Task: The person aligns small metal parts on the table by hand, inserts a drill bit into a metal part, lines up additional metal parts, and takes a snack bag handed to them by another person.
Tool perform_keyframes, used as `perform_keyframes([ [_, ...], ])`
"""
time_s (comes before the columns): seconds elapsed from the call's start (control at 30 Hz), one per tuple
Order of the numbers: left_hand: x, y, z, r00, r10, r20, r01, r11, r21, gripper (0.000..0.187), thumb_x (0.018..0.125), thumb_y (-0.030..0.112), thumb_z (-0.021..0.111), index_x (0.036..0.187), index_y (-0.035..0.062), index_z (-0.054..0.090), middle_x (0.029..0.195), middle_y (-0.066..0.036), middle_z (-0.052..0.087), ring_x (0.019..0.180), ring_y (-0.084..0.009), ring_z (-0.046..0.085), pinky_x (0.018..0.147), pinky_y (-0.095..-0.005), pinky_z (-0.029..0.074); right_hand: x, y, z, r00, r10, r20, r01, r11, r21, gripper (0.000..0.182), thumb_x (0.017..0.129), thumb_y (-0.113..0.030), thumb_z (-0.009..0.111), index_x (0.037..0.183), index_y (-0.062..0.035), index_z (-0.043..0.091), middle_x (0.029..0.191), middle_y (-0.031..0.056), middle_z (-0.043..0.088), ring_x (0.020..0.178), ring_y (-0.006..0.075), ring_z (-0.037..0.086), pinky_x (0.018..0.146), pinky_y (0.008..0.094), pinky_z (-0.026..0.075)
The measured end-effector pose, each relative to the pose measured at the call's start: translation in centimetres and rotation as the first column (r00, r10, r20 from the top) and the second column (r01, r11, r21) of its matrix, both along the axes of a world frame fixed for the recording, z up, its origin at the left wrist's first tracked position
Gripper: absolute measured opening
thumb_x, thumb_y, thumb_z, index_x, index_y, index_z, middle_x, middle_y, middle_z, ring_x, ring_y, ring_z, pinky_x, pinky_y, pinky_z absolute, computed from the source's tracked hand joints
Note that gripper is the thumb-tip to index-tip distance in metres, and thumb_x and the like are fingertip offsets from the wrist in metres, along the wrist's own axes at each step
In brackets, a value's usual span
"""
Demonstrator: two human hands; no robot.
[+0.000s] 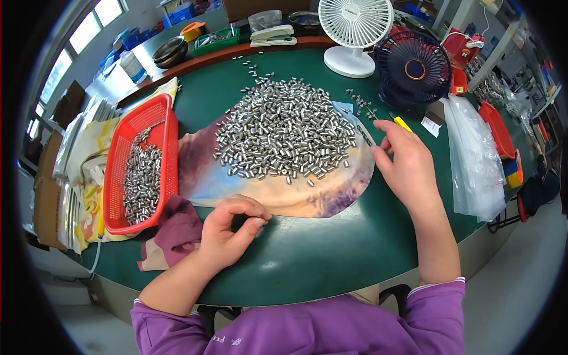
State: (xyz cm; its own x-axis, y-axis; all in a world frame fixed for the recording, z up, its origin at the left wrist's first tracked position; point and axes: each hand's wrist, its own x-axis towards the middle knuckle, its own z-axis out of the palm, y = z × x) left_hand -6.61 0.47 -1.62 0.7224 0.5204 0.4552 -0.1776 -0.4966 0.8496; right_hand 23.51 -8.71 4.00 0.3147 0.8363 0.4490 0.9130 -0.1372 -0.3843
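Note:
A large heap of small silver metal cylinders (284, 127) lies on a tie-dyed cloth (349, 183) in the middle of the green table. My left hand (234, 228) is at the cloth's front edge, thumb and index fingertip pinched together. I cannot tell what, if anything, is in that pinch. At the cloth's right edge is my right hand (408, 160), its thumb and index finger apart with a gap between them. Just left of those fingertips lies a dark, slim twisted metal piece (364, 135). A tool with a yellow handle (401, 123) lies directly behind the hand.
A red plastic basket (171, 148) at left holds more cylinders, with a maroon cloth (177, 234) beside it. White (349, 62) and dark (414, 68) fans stand at the back. Small metal parts (358, 103) are scattered near them. Clear plastic bags (476, 160) lie at right.

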Motion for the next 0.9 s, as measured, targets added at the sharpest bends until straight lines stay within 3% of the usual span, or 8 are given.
perform_keyframes([
  [0.17, -1.0, 0.5, 2.8, 0.955, 0.270, 0.120, -0.288, 0.943, 0.167, 0.027, 0.084, -0.012, 0.059, 0.098, 0.0050, 0.043, 0.092, -0.013, 0.060, 0.083, -0.0181, 0.060, 0.077, -0.0287, 0.048, -1.8, 1.0, -1.8, 0.956, 0.256, 0.144, -0.280, 0.943, 0.181, 0.019, 0.077, -0.008, 0.068, 0.096, -0.0077, 0.064, 0.085, 0.0065, 0.060, 0.083, 0.0273, 0.059, 0.073, 0.0393, 0.048],
  [0.3, -5.6, 3.5, 6.9, 0.710, 0.694, 0.120, -0.639, 0.563, 0.525, 0.016, 0.088, -0.007, 0.059, 0.093, 0.0033, 0.047, 0.095, -0.009, 0.062, 0.084, -0.0148, 0.059, 0.074, -0.0271, 0.047, -2.6, 1.4, -3.3, 0.918, 0.369, 0.143, -0.388, 0.911, 0.137, 0.014, 0.077, -0.007, 0.067, 0.091, -0.0084, 0.065, 0.088, 0.0059, 0.060, 0.086, 0.0269, 0.059, 0.076, 0.0390, 0.048],
  [0.37, -9.6, 5.6, 7.6, 0.496, 0.866, 0.057, -0.642, 0.322, 0.696, 0.010, 0.089, -0.003, 0.057, 0.095, 0.0022, 0.051, 0.100, -0.010, 0.063, 0.083, -0.0234, 0.062, 0.073, -0.0307, 0.049, -2.9, 1.5, -3.6, 0.907, 0.409, 0.101, -0.419, 0.901, 0.113, 0.012, 0.078, -0.007, 0.066, 0.090, -0.0087, 0.066, 0.087, 0.0056, 0.060, 0.087, 0.0269, 0.059, 0.077, 0.0388, 0.048],
  [0.5, -12.1, 6.5, 8.8, 0.264, 0.963, -0.054, -0.450, 0.173, 0.876, 0.020, 0.087, 0.001, 0.057, 0.107, 0.0014, 0.056, 0.107, -0.015, 0.063, 0.098, -0.0339, 0.062, 0.082, -0.0374, 0.049, -3.5, 1.7, -4.0, 0.899, 0.428, 0.094, -0.436, 0.893, 0.113, 0.013, 0.078, -0.009, 0.066, 0.092, -0.0083, 0.066, 0.088, 0.0061, 0.060, 0.087, 0.0269, 0.058, 0.078, 0.0384, 0.047],
  [0.6, -7.8, 4.3, 9.3, 0.483, 0.874, -0.059, -0.462, 0.311, 0.831, 0.019, 0.083, -0.001, 0.060, 0.101, 0.0022, 0.056, 0.101, -0.013, 0.063, 0.098, -0.0324, 0.061, 0.082, -0.0386, 0.048, -4.1, 1.9, -4.4, 0.892, 0.443, 0.094, -0.450, 0.889, 0.088, 0.017, 0.079, -0.010, 0.066, 0.095, -0.0067, 0.065, 0.093, 0.0078, 0.060, 0.089, 0.0279, 0.059, 0.079, 0.0389, 0.048],
  [0.67, -4.1, 2.5, 9.5, 0.665, 0.661, -0.347, -0.408, 0.711, 0.573, 0.019, 0.082, 0.000, 0.061, 0.101, 0.0021, 0.058, 0.102, -0.014, 0.063, 0.098, -0.0334, 0.061, 0.084, -0.0392, 0.049, -4.8, 1.9, -4.7, 0.891, 0.454, -0.011, -0.453, 0.891, 0.025, 0.021, 0.080, -0.011, 0.065, 0.100, -0.0048, 0.064, 0.099, 0.0094, 0.059, 0.093, 0.0290, 0.059, 0.082, 0.0395, 0.049],
  [0.73, -0.5, 1.2, 7.9, 0.773, 0.450, -0.447, -0.274, 0.873, 0.404, 0.026, 0.081, 0.001, 0.063, 0.106, 0.0022, 0.059, 0.101, -0.014, 0.063, 0.097, -0.0336, 0.061, 0.085, -0.0404, 0.049, -5.2, 2.1, -4.9, 0.880, 0.474, -0.020, -0.473, 0.880, 0.031, 0.023, 0.080, -0.011, 0.065, 0.102, -0.0045, 0.064, 0.100, 0.0096, 0.059, 0.094, 0.0294, 0.059, 0.083, 0.0398, 0.049],
  [0.9, 5.4, 2.2, 3.4, 0.873, 0.299, -0.385, -0.056, 0.846, 0.530, 0.051, 0.079, 0.000, 0.064, 0.128, 0.0046, 0.051, 0.102, -0.013, 0.062, 0.098, -0.0286, 0.061, 0.086, -0.0370, 0.050, -5.3, 2.7, -5.2, 0.788, 0.607, -0.103, -0.605, 0.795, 0.054, 0.027, 0.080, -0.011, 0.066, 0.106, -0.0047, 0.062, 0.101, 0.0098, 0.059, 0.096, 0.0295, 0.059, 0.085, 0.0395, 0.049],
])
